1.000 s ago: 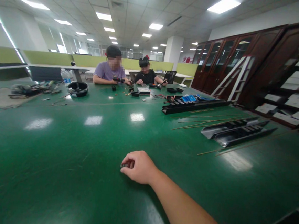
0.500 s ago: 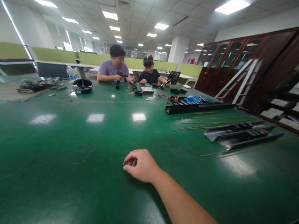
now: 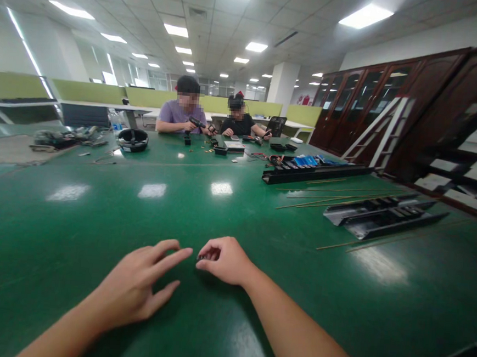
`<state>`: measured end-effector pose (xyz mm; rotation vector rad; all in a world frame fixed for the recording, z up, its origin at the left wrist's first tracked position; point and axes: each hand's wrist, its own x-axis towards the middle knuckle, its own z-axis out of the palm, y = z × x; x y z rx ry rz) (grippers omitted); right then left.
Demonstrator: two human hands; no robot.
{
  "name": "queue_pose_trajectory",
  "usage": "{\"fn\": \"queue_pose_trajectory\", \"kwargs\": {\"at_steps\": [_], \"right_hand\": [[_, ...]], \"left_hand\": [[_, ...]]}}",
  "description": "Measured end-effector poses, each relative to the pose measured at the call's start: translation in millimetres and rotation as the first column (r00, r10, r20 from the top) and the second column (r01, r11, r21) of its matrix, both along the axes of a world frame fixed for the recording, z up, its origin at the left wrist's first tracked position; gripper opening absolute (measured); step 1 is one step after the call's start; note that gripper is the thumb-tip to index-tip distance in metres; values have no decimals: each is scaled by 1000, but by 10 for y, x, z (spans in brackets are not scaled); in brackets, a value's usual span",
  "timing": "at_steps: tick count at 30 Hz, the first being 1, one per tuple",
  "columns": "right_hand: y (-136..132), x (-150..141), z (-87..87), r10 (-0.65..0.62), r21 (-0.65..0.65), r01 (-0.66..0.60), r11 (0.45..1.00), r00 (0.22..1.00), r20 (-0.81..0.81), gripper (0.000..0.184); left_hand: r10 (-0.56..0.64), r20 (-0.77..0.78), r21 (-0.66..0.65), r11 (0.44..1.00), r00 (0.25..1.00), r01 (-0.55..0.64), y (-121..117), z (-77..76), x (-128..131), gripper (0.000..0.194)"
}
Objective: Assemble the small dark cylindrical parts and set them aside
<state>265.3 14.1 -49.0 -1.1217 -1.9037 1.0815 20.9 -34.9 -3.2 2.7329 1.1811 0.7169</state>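
Left hand (image 3: 139,283): bare, with slender fingers that taper to rounded tips and a thumb broader at its base; the back is broad and smooth in outline. Left wrist (image 3: 94,310): bare, narrower than the hand. Left forearm (image 3: 61,332): bare over its full visible length. Right hand (image 3: 227,260): bare, its back compact and rounded, with a short-looking thumb; some fingers are partly hidden. Right wrist (image 3: 249,277): bare, slim. Right forearm (image 3: 297,326): bare over its full visible length, smooth-sided, widening evenly from the wrist. Nails and fine surface marks: too small and soft to assess.
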Motion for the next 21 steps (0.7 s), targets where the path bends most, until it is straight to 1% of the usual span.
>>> {"fn": "queue_pose_trajectory", "kwargs": {"at_steps": [1,2,3,4,6,9,12,14,17,18,19,20,21], "right_hand": [[17,12,3,15,-49,-16,999,999,-35,17],[34,29,7,31,-84,-36,996,998,-57,15],[52,49,11,48,-98,-54,994,997,-63,12],[68,72,15,64,-93,-69,993,996,-56,11],[94,113,22,82,-53,-83,995,996,-23,14],[111,140,18,86,-18,-85,996,996,19,19],[106,118,-3,106,-26,-105,994,993,51,13],[96,95,-18,129,-46,-127,991,991,46,9],[82,75,-32,143,-108,-141,984,990,10,17],[78,72,-36,136,-124,-135,983,991,6,21],[75,70,-40,128,-130,-126,983,992,10,24],[73,69,-44,120,-125,-117,985,992,23,26],[71,67,-50,112,-108,-107,988,993,40,26]], "left_hand": [[-46,-129,59,997,991,54,92,-58,206,45],[-65,-220,97,991,973,88,177,-111,392,40],[-88,-285,111,986,955,124,252,-157,547,36],[-108,-315,119,981,943,152,315,-195,667,33],[-147,-310,120,974,939,192,396,-250,805,28],[-193,-226,125,966,955,225,419,-278,831,22],[-214,-199,106,966,956,238,382,-258,772,19],[-222,-190,67,969,956,239,363,-237,691,21],[-221,-129,-8,975,967,222,345,-203,417,27],[-192,-82,-34,981,978,190,329,-184,279,27],[-138,-1,-60,989,990,137,300,-158,125,26],[-41,120,-108,993,992,54,256,-122,-32,25],[96,295,-182,982,951,-42,196,-76,-181,27]]}}
